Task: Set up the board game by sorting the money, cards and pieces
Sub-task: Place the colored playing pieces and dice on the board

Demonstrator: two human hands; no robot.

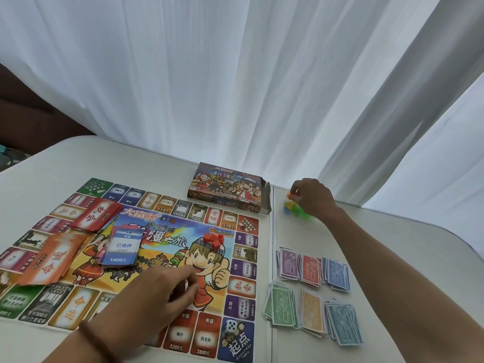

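Observation:
The colourful game board (162,247) lies flat on the white table. On it sit a red card stack (97,214), an orange card stack (49,260), a blue deed card stack (123,248), several small red blocks (214,239) and a white die (231,325). My left hand (162,286) rests on the board's middle with fingers curled, pinching something small and red. My right hand (311,196) reaches to the far right and pinches a piece from a heap of small coloured plastic pieces (294,208). Sorted money piles (313,297) lie right of the board.
The game box (227,191) stands open-ended behind the board. White curtains hang past the table's far edge. A seam in the table runs just right of the board. A dark seat shows at far left.

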